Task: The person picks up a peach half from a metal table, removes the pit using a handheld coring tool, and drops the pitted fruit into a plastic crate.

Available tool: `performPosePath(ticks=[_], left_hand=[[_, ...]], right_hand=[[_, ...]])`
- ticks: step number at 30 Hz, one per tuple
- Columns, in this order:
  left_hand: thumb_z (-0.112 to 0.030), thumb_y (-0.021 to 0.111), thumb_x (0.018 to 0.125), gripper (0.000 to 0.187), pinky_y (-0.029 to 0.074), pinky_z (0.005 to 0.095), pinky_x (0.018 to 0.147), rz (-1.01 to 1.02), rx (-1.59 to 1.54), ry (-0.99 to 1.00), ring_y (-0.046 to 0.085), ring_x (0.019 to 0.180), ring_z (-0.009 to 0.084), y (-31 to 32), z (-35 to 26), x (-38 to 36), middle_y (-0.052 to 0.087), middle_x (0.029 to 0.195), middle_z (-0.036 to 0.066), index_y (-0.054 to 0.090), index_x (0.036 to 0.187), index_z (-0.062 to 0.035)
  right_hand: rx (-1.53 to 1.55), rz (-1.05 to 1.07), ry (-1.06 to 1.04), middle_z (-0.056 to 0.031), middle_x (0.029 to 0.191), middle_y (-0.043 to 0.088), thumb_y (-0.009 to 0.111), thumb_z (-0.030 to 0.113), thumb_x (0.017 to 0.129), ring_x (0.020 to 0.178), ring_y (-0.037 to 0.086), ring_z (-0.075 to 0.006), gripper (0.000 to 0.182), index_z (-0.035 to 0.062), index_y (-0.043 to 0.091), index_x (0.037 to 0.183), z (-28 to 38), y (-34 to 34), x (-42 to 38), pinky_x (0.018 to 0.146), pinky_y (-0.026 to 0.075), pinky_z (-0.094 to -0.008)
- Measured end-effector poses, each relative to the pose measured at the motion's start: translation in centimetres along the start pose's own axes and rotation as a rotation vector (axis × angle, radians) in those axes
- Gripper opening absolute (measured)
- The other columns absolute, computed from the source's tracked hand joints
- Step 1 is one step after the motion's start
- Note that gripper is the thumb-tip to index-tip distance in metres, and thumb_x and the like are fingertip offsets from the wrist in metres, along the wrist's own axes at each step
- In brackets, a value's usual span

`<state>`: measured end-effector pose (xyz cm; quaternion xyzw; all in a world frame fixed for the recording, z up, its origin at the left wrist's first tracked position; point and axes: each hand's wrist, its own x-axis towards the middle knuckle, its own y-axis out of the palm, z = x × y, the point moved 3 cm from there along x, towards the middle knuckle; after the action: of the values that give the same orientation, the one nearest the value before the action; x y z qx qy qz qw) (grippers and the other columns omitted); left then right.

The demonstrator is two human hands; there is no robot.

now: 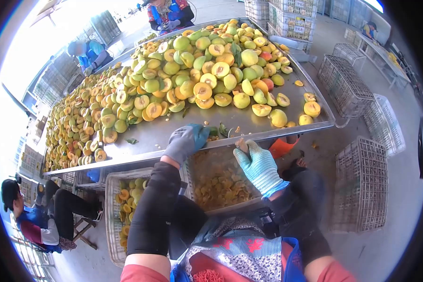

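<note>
My left hand (188, 142), in a grey and teal glove, lies at the near rim of the metal table (150, 152). Its fingers are stretched out beside leaves and small fruit scraps (213, 137); no fruit shows in it. Just past the rim, my right hand (261, 167), in a pale blue striped glove, is closed around a short tool with a brown, wooden-looking end (242, 144); the rest of the tool is hidden. Halved yellow-green peaches (203, 90) are heaped across the table beyond both hands, some with pits showing.
Below the rim stands a bin of peelings and scraps (223, 185). To its left is a crate of fruit halves (127, 207). Stacked crates (359, 185) line the right side. A person sits at the lower left (37, 221); others are beyond the table.
</note>
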<state>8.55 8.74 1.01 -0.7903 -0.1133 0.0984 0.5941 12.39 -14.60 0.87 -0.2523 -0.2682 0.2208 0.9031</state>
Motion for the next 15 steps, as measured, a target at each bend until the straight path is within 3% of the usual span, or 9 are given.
performPosePath(ticks=[3,6,9,13,15], left_hand=[[-0.040,0.045,0.096,0.042,0.049,0.0425,0.086,0.057,-0.222,0.101,0.064,0.099,0.0355,0.5,-1.1,0.2,0.068,0.095,0.021,0.066,0.098,-0.0038],[-0.037,0.045,0.096,0.041,0.049,0.0405,0.085,0.060,-0.450,0.038,0.064,0.099,0.0348,-0.1,-1.0,0.1,0.068,0.098,0.021,0.066,0.099,-0.0022],[-0.035,0.045,0.097,0.043,0.047,0.0326,0.091,0.137,-0.341,0.326,0.064,0.101,0.0211,-2.2,-2.6,-0.4,0.069,0.108,0.013,0.065,0.118,-0.0030],[-0.029,0.047,0.097,0.038,0.048,0.0306,0.088,0.211,-0.704,0.189,0.062,0.103,0.0168,-4.3,-4.7,-0.9,0.068,0.114,0.006,0.065,0.120,-0.0047],[-0.028,0.049,0.096,0.037,0.049,0.0304,0.087,0.200,-0.612,0.186,0.062,0.103,0.0160,-4.7,-5.5,0.3,0.068,0.113,0.006,0.066,0.120,-0.0059]], right_hand=[[0.048,-0.038,-0.017,-0.0209,0.074,0.064,0.067,0.028,0.089,0.070,0.064,-0.0412,0.025,0.0033,0.064,0.094,-0.6,-0.5,0.2,0.062,0.051,-0.0460],[0.101,-0.069,-0.017,-0.0207,0.075,0.065,0.067,0.028,0.089,0.070,0.064,-0.0415,0.025,0.0042,0.064,0.096,-0.6,-1.0,0.2,0.062,0.051,-0.0459],[0.119,-0.043,0.009,-0.0208,0.074,0.065,0.067,0.028,0.089,0.069,0.064,-0.0418,0.024,0.0046,0.064,0.096,-0.4,-1.2,0.0,0.061,0.051,-0.0457],[0.140,-0.088,-0.002,-0.0212,0.073,0.065,0.067,0.027,0.090,0.069,0.064,-0.0415,0.024,0.0044,0.064,0.097,-1.2,-1.3,0.2,0.059,0.052,-0.0451],[0.181,-0.116,0.002,-0.0214,0.073,0.064,0.067,0.027,0.090,0.069,0.064,-0.0413,0.024,0.0043,0.063,0.096,-1.3,-1.5,0.2,0.059,0.051,-0.0448]])
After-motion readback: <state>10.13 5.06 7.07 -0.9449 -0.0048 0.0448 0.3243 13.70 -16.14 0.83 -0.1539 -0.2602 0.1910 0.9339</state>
